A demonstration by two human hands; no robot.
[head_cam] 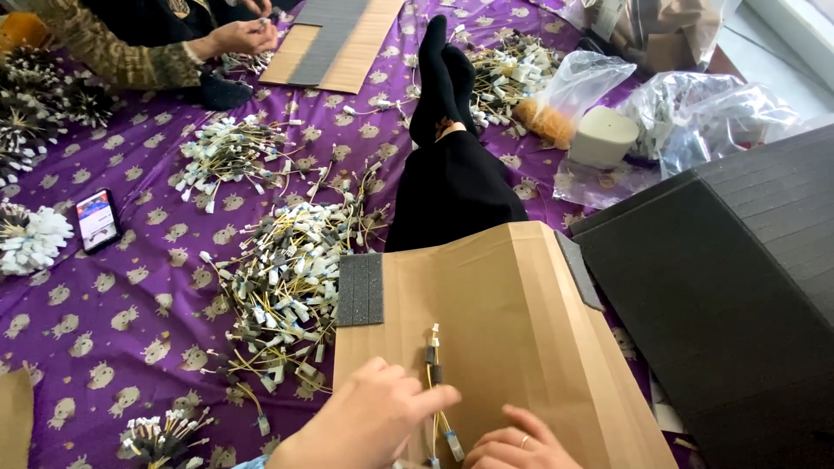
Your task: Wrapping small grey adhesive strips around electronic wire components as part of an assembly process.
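A brown cardboard sheet (521, 304) lies across my lap. On it rests a short yellow wire harness (434, 382) with white connectors and small black foam pieces. My left hand (369, 421) presses down on the lower part of the wire with its fingertips. At the bottom edge my right hand (521, 447), a ring on one finger, touches the connector end of the same wire. A dark grey foam strip block (360, 288) sits on the cardboard's upper left corner.
A pile of similar wires (287, 278) lies left of the cardboard on a purple patterned cloth (130, 304), with more piles beyond. A large black foam block (738, 287) stands at right. A phone (96, 219) lies left. Another person's hands (243, 35) work at top left. Plastic bags (695, 113) lie at top right.
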